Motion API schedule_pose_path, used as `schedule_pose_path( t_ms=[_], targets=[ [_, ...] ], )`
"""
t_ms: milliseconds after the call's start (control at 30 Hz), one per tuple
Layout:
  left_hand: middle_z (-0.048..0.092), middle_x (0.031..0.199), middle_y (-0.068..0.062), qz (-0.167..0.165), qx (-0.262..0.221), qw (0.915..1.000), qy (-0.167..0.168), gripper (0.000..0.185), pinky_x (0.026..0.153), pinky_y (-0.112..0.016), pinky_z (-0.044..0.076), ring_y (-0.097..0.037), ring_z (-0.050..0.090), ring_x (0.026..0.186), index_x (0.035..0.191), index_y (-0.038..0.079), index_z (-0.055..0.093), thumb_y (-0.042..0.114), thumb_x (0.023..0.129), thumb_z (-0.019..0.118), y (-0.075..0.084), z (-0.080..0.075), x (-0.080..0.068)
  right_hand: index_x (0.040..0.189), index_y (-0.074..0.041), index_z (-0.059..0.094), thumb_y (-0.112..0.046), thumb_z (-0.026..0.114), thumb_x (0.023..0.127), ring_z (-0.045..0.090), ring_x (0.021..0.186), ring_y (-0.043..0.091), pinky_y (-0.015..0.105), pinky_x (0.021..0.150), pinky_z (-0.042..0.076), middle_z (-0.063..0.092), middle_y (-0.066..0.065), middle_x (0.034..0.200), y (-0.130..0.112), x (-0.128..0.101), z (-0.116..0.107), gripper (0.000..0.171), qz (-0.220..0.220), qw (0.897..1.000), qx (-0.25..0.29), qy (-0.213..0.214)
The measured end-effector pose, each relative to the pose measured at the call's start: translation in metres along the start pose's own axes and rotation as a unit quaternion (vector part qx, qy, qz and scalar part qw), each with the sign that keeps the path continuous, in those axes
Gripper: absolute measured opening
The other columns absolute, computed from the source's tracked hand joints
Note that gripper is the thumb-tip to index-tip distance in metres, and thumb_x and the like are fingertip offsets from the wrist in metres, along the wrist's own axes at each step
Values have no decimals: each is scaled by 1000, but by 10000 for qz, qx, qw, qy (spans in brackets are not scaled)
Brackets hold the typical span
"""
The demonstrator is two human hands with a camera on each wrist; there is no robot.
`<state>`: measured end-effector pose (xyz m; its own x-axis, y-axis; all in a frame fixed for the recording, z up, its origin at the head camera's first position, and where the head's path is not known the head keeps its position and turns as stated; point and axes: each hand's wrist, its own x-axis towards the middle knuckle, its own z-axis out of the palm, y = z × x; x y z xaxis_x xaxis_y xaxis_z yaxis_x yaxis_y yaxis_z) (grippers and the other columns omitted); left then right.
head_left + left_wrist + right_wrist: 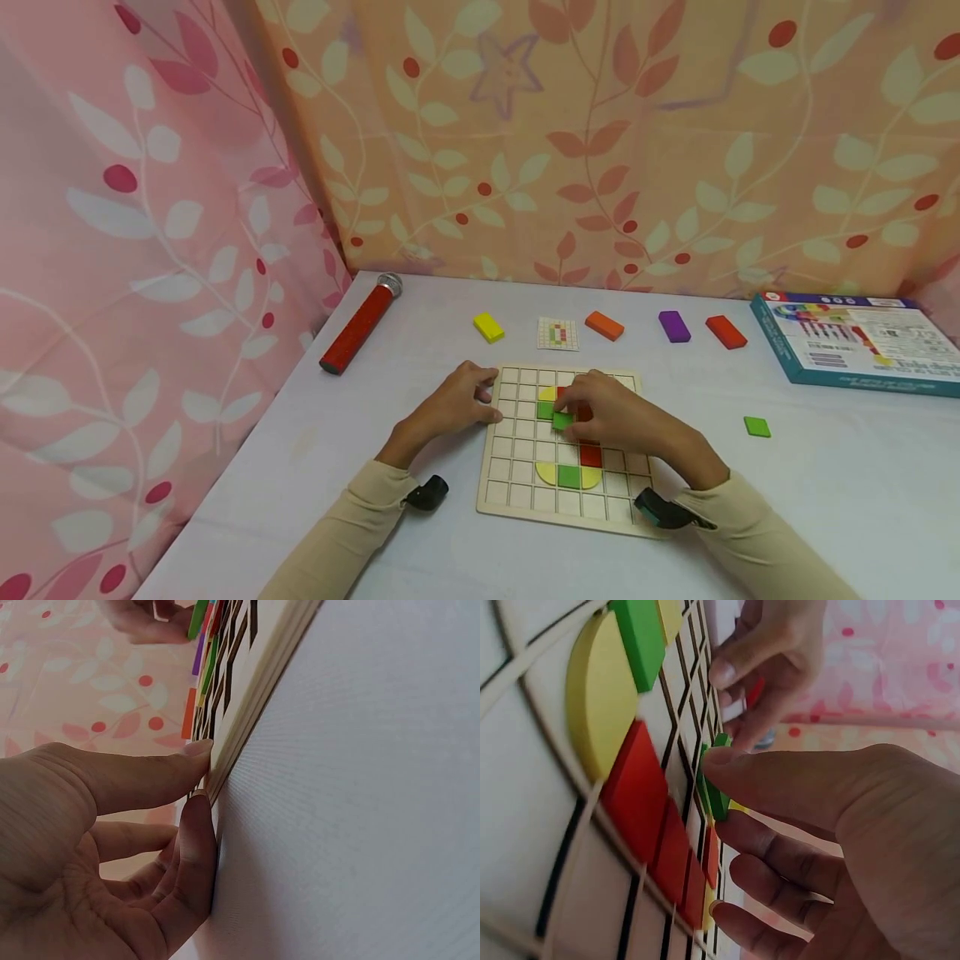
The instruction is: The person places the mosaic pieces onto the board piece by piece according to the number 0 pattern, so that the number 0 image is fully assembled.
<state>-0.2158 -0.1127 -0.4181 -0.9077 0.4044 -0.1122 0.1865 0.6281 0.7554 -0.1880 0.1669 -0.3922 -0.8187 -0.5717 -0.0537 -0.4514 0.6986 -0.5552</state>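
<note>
Two fingertips of my right hand pinch the green tile (tilted); left hand, fingers loose, steadies the board, or placed tiles could shift.

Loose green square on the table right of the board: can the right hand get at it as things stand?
Probably yes, once freed: bare table lies between the loose green square and the right hand, but that hand pinches a green tile over the board.

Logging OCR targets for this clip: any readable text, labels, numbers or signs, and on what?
None legible.
Game box: printed lines and colour charts, too small and blurred to read.
Pattern card: only a coloured grid, no words.
Wooden grid board, coloured blocks and red tube: no markings visible.
</note>
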Motion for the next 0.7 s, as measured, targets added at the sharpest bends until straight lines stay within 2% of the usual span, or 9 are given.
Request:
schedule_pose_path(
  t_ms=[100,367,700],
  targets=[
    [55,129,-14,27,-14,10000,-20,79,85,-28,57,-20,64,107,154,-4,50,5,86,88,0,0,-1,115,-14,81,-20,83,92,52,98,16,35,85,49,67,-7,100,-5,7,6,24,-195,9998,4,-19],
    [55,128,-12,-37,35,10000,-13,78,87,-29,57,-18,65,107,155,-2,50,6,87,88,0,0,0,115,-14,81,-19,81,94,56,108,18,47,101,50,71,-5,109,-10,14,16,22,-474,9984,-316,-34],
    [55,129,-13,27,17,10000,-12,79,88,-30,58,-19,65,107,154,-3,50,4,86,88,1,0,0,113,-13,82,-14,79,94,57,109,20,48,100,50,72,-4,111,-10,12,17,19,-624,9977,-261,-93]
  ],
)
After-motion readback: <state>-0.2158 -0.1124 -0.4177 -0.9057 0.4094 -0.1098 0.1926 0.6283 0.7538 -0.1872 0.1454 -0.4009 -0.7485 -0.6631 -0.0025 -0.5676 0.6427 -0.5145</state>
